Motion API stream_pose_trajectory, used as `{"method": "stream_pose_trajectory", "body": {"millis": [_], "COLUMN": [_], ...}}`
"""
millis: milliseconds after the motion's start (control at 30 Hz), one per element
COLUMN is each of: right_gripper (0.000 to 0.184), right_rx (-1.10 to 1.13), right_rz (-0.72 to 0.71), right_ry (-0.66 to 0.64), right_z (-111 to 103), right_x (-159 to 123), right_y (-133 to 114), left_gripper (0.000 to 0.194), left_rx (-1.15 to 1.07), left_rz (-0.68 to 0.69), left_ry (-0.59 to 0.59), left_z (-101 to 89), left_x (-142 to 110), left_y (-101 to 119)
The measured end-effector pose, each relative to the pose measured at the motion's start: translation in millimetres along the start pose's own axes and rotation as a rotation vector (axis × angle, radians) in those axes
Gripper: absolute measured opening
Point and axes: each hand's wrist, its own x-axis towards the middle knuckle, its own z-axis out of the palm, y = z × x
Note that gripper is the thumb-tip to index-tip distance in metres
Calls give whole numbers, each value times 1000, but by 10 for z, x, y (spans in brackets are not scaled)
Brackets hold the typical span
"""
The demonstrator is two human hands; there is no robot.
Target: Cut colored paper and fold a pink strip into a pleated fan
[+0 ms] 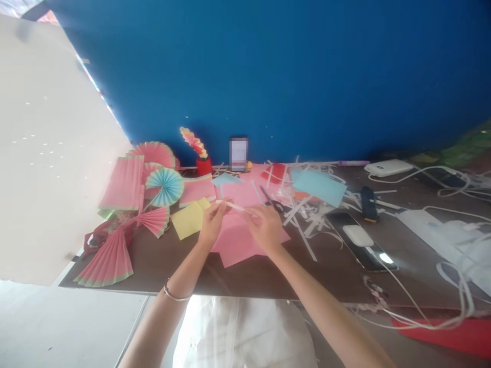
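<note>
Between my two hands runs a narrow white strip (235, 206), probably paper or tape, held at both ends above pink paper sheets (233, 240). My left hand (212, 221) pinches its left end, beside a yellow paper sheet (187, 221). The right end is pinched by my right hand (265, 225), with the fingers closed. Just beyond my right hand lie dark-handled scissors (268, 197), partly hidden. Pleated pink paper fans (109, 260) and a blue paper rosette (164, 187) sit to the left.
White paper scraps (312, 220) and a light blue sheet (320, 187) lie right of my hands. Farther right are a phone (378, 258) with a white case on it, a dark stapler-like object (369, 204) and trailing white cables (406, 294). A small screen (238, 153) leans against the blue wall.
</note>
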Motion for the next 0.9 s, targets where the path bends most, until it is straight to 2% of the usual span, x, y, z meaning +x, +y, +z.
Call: {"method": "stream_pose_trajectory", "body": {"millis": [267,467,667,833,900], "right_gripper": [20,23,18,15,15], "right_rx": [232,284,185,108,103], "right_rz": [156,196,122,-1,-28], "right_ry": [-36,-58,-66,-83,-101], "right_z": [-9,-12,-8,-11,-7], "right_x": [24,46,35,17,4], "right_y": [3,43,42,-30,-52], "left_gripper": [34,35,33,28,29], "left_rx": [-93,-127,-163,-99,-134], "left_rz": [-64,-91,-119,-72,-99], "left_ry": [-28,-50,-72,3,-13], "left_z": [14,9,-10,-42,-41], "left_x": [10,18,41,69,68], "left_y": [-19,-45,-61,-96,-94]}}
